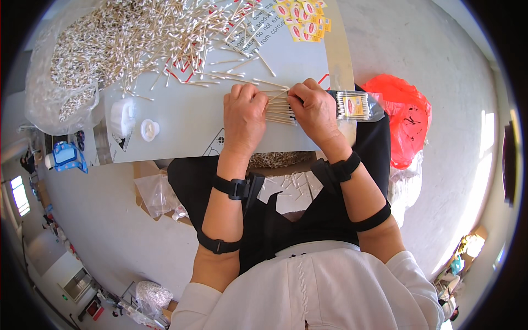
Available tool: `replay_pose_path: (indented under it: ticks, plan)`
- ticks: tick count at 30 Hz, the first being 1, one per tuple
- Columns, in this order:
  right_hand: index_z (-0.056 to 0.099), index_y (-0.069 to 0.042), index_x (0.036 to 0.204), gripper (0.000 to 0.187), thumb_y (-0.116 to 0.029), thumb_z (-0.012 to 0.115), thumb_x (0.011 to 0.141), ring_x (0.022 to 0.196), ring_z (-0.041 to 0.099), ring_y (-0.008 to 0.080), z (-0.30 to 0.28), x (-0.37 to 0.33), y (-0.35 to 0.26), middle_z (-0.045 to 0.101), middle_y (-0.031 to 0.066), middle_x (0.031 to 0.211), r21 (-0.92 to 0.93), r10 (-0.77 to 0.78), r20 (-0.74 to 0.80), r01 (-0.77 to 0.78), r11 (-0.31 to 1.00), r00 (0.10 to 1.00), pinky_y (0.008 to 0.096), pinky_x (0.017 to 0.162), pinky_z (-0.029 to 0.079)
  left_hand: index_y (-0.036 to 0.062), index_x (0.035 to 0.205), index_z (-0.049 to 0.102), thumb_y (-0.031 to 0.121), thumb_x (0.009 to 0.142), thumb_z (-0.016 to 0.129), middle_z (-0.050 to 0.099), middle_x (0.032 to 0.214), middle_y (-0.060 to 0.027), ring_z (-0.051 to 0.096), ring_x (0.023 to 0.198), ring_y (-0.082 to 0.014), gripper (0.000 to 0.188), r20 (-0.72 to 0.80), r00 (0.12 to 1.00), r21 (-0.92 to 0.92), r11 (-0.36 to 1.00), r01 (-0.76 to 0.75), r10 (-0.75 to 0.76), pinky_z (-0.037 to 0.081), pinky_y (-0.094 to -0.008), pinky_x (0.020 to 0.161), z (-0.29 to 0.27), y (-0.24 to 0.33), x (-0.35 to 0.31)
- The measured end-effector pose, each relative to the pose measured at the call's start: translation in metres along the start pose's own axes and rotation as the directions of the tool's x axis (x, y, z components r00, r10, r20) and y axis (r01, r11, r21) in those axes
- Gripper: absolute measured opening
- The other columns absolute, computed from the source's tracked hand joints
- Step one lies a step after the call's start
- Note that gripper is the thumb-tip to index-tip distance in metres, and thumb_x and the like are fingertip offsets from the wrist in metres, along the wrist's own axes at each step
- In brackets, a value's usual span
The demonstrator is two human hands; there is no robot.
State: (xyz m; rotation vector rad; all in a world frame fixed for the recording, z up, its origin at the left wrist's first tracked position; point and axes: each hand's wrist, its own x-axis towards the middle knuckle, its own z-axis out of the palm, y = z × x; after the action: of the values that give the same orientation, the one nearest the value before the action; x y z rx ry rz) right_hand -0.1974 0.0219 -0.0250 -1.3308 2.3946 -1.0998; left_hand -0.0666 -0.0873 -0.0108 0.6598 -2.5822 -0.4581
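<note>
A row of cotton swabs (279, 114) lies side by side between my two hands, just above the tabletop. My left hand (245, 116) is closed round the swabs' left ends, its fingers curled. At their right ends my right hand (316, 110) is closed too, thumb and forefinger pinching the tips. My fingers hide both ends of most of the swabs. Just right of my right hand, at the table's edge, is a transparent bag (375, 107) of packed swabs with a yellow label card (352, 105).
A big heap of loose swabs (137, 38) spills from a plastic bag (41, 99) at the far left. Yellow cards (305, 22) lie at the back right. White plastic cups (122, 116) stand left. A red bag (404, 110) hangs beyond the right edge; below the table is an open box (280, 159).
</note>
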Motion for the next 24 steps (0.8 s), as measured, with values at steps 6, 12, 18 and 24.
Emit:
replay_pose_path:
  ticks: [6,12,18,24]
  plan:
    - [0.064,-0.01,0.08,0.004,-0.012,0.067,0.079,0.071,0.062,0.0315,0.0016,-0.0014,0.0009,0.058,0.0087,0.08,0.072,0.018,-0.055,-0.014,0.997,0.998,0.0413,0.062,0.05,0.0068,0.079,0.061,-0.002,0.068,0.072,0.058,0.084,-0.0033,0.055,0.088,-0.026,0.018,-0.03,0.999,-0.019,1.0,0.014,-0.014,0.044,-0.0392,0.078,0.0008,0.0024,0.0026]
    - [0.064,-0.01,0.082,0.005,-0.012,0.067,0.079,0.073,0.063,0.0314,-0.0002,-0.0004,0.0022,0.059,0.0085,0.081,0.051,0.018,0.003,-0.018,0.999,1.0,0.0406,0.064,0.051,0.0054,0.079,0.058,-0.003,0.07,0.07,0.057,0.08,-0.0048,0.055,0.086,-0.0271,0.017,0.059,0.998,-0.028,0.999,0.024,-0.022,0.045,-0.0386,0.078,0.0005,0.0006,0.0041]
    - [0.064,-0.01,0.082,0.003,-0.01,0.066,0.08,0.072,0.063,0.0322,0.0021,0.0017,0.0045,0.06,0.0089,0.081,0.056,0.036,-0.067,-0.033,0.998,0.997,0.0413,0.062,0.051,0.0046,0.08,0.055,-0.005,0.071,0.068,0.057,0.082,-0.0068,0.054,0.087,-0.029,0.018,0.048,0.999,-0.03,0.999,-0.015,0.017,0.045,-0.0398,0.078,0.0012,-0.0023,0.0007]
    - [0.064,-0.006,0.085,0.004,-0.006,0.066,0.081,0.072,0.063,0.0302,-0.0007,0.0026,0.0036,0.062,0.0099,0.081,0.045,0.041,-0.038,-0.039,0.998,0.998,0.0371,0.064,0.05,0.0038,0.083,0.054,-0.007,0.071,0.065,0.056,0.086,-0.0085,0.054,0.088,-0.0311,0.02,-0.038,0.999,-0.044,0.999,-0.003,0.001,0.044,-0.0404,0.078,-0.0017,0.0004,-0.0047]
